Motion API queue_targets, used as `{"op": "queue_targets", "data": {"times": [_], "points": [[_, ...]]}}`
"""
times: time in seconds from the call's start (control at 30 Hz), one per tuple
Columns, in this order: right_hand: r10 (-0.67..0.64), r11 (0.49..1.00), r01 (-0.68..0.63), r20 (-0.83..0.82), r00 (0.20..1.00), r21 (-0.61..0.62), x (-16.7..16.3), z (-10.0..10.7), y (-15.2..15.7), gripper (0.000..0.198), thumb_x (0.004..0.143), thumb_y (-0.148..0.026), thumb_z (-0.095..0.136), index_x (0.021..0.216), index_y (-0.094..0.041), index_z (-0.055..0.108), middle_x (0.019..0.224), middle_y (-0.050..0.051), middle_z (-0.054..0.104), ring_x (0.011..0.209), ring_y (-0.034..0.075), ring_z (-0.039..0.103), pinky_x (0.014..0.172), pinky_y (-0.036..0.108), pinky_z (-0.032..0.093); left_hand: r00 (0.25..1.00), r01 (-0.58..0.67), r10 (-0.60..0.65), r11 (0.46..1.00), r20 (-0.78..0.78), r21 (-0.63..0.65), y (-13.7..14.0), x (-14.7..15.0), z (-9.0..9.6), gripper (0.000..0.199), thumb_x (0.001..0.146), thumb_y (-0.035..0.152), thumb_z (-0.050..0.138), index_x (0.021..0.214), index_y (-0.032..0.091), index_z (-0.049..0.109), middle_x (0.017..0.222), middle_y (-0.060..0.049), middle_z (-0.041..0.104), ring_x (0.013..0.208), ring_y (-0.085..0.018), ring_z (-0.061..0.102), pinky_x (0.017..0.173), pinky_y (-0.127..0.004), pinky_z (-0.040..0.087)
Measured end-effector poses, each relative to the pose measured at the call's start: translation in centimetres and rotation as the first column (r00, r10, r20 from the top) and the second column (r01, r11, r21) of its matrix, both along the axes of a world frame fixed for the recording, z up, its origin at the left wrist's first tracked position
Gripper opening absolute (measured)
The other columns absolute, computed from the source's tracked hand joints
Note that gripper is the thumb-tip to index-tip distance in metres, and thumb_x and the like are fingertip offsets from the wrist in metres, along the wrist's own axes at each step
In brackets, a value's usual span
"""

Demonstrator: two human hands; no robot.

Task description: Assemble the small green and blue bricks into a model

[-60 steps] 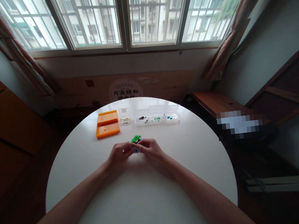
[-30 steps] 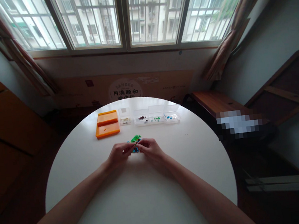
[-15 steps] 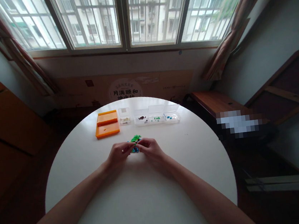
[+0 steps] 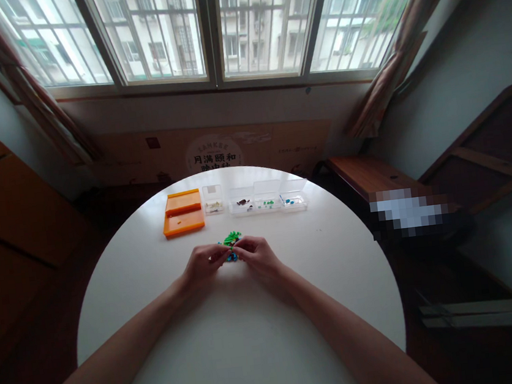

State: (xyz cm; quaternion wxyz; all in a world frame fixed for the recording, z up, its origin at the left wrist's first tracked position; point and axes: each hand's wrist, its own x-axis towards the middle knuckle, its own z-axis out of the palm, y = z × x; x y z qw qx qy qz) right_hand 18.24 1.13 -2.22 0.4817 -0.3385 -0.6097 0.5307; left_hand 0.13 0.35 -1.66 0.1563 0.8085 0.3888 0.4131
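Curtains point(image 4: 38, 112) and barred windows point(image 4: 157, 30) suggest a home.

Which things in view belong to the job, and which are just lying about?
In the job, judging by position:
left hand and right hand, held close together
green and blue pieces, between the hands
clear boxes with small parts
orange tray, probably

Seemingly just there:
carton
wooden bench
curtains

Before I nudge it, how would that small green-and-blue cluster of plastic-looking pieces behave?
The green-and-blue cluster is probably light, made of tiny bits. Its uneven outline suggests sliding, not rolling. It might scatter, though the left hand and right hand partly hide whether pieces are joined.
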Motion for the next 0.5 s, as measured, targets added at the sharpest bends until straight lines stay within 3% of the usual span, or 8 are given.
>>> {"op": "queue_targets", "data": {"times": [0.5], "points": [[-0.007,1.000,0.007,-0.014,1.000,-0.001,0.00,-0.23,0.18,0.026,0.068,-0.036,0.071,0.078,-0.013,0.067,0.067,0.003,0.064,0.059,0.012,0.057,0.056,0.025,0.047,1.000,0.001,-0.001,1.000,0.002,-0.014,0.00,-0.02,-0.01,0.020,0.083,0.028,0.058,0.082,0.012,0.070,0.056,-0.001,0.063,0.046,-0.006,0.051,0.047,-0.013,0.040]]}}
